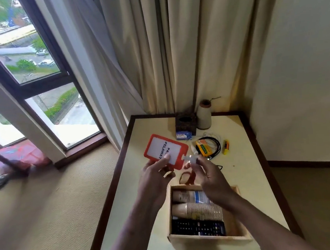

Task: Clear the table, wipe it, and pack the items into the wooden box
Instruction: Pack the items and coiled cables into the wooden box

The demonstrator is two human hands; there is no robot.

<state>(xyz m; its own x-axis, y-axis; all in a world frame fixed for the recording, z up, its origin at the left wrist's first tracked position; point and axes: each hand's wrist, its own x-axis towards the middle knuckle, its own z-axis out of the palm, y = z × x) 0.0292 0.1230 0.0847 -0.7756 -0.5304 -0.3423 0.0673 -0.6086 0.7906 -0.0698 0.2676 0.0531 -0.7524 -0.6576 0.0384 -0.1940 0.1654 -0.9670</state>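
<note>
left hand [155, 178] pinches near edge of red badge [161, 145]

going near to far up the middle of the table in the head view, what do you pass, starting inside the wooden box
remote → paper cups → bottle → red strap → red badge, held by the left hand → blue soap bar → dark tissue box

Under our left hand [155, 178] and right hand [209, 174], paper cups [200, 209] and a remote [198, 227] fill the left side of the wooden box [209, 239]; its right side is free. Beyond them the red badge holder [162, 147] and cable coil [216, 140] block the way; rightward the table [251, 177] lies bare.
</note>
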